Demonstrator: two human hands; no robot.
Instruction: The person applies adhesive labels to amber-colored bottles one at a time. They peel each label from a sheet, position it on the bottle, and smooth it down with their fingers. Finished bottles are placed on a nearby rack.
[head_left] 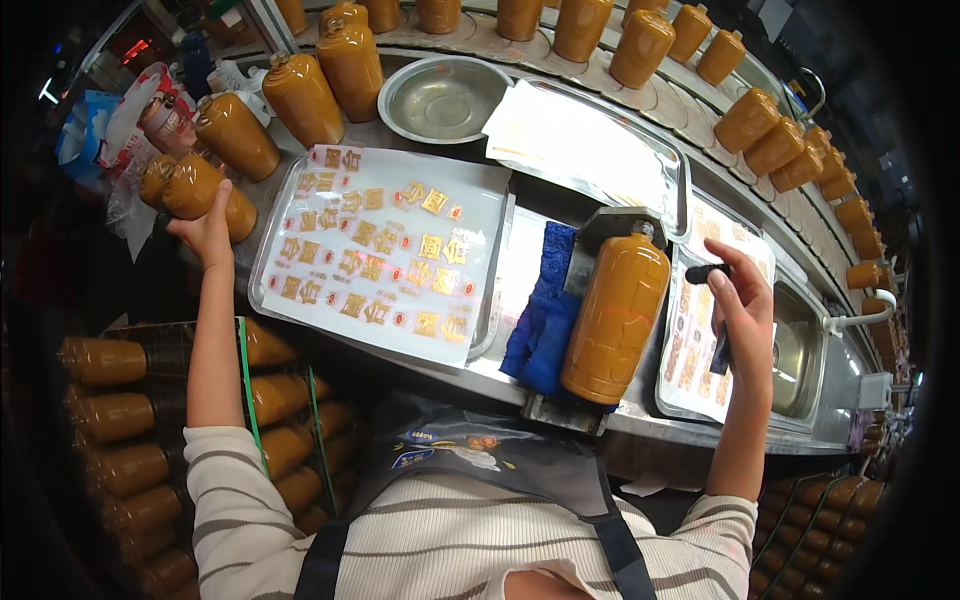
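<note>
At the far left my left hand [208,235] is closed round the lower part of a glossy brown bottle [200,192], which leans to the left. Part of my fingers is hidden behind it. My right hand [748,315] is raised just right of another brown bottle [620,315], not touching it. Its fingers are curled round a slim black tool [722,350] whose exact kind I cannot make out; black also shows at the fingertips. This second bottle, with raised shapes on its side, lies tilted in a metal holder [590,265], neck away from me.
A tray [258,285] bears a sheet of gold and red decals [375,245]. Beside the holder lies a blue cloth [545,320]. Beyond are a metal bowl [445,100], a tray of white paper [580,145] and a curved conveyor [690,120] with several bottles. A sink [800,355] stands right.
</note>
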